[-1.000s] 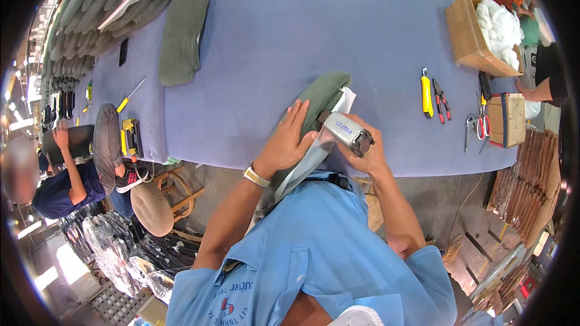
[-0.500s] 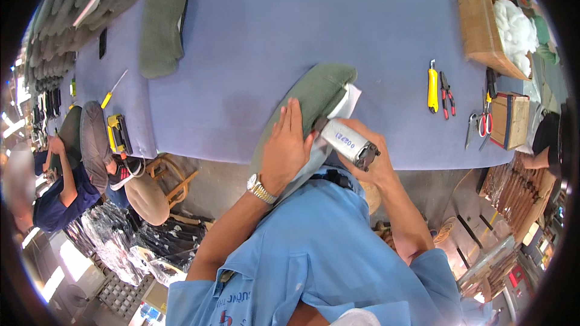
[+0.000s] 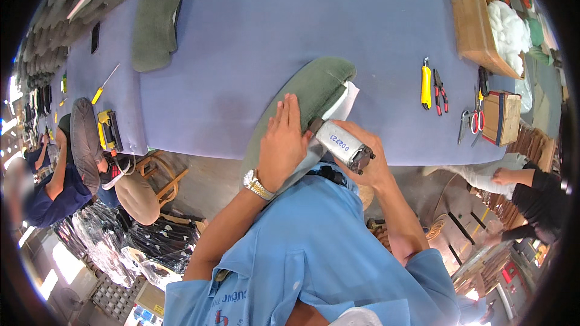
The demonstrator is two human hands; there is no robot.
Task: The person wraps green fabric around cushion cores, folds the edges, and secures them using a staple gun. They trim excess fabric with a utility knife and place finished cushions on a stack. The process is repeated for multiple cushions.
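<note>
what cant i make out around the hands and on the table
All in the head view:
Right hand: fingertips mostly hidden behind the silver tool.
Green cushion: near end hidden behind the left forearm and blue shirt.
Second cushion: far end cut off by the top edge.
Cardboard box: bottom inside covered by white stuffing.

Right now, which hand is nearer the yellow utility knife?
Right. The right hand, gripping a silver metal tool, is left of the knife; the left hand, on a green fabric cushion, farther left.

The cushion [image 3: 317, 84] overhangs the table [image 3: 241, 36], pliers [image 3: 440, 87] to its right, probably a phone [image 3: 95, 37] far left.
</note>
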